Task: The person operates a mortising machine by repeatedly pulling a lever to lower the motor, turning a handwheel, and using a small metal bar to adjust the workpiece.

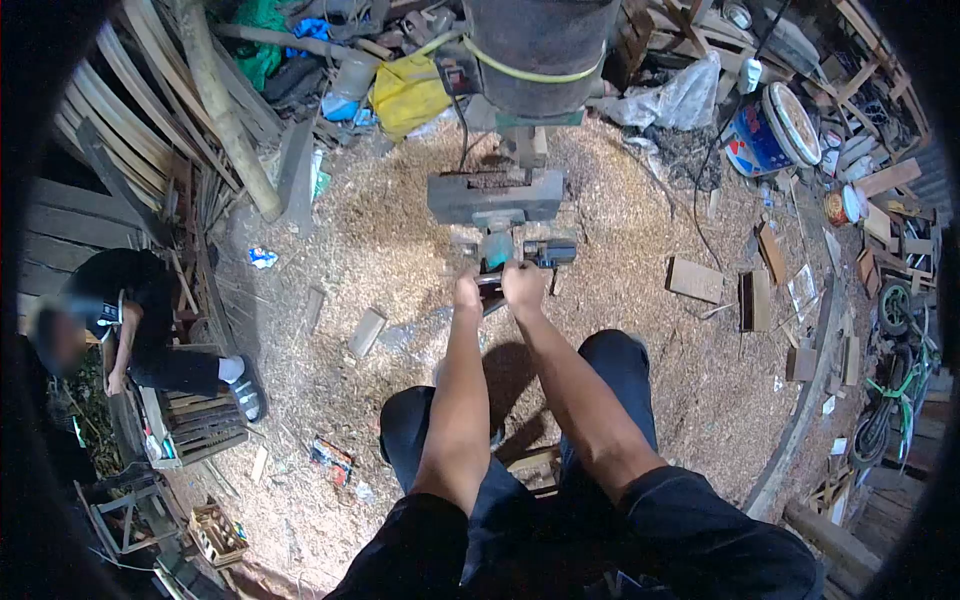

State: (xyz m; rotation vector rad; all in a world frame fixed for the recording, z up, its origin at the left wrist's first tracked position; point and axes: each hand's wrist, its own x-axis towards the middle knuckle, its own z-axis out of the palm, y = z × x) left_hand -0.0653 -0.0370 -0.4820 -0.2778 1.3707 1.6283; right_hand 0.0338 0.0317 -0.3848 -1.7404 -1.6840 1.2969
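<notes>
Both my arms reach forward to a low machine with a wide, dark metal block [495, 197] and a green part [495, 248] in front of it. My left hand [467, 290] is closed at the machine's near side. Close beside it, my right hand [523, 285] is closed too, its fingers against the machine's front. A small dark piece [490, 284] shows between the two hands. What the fingers grip is too small and too covered to name.
Wood shavings [370, 230] cover the floor. Beyond the machine stands a large dark drum [540, 60]. Wood blocks [694, 280] and a paint bucket [770, 130] lie to the right. A seated person [140, 320] is at left, near leaning planks [130, 120].
</notes>
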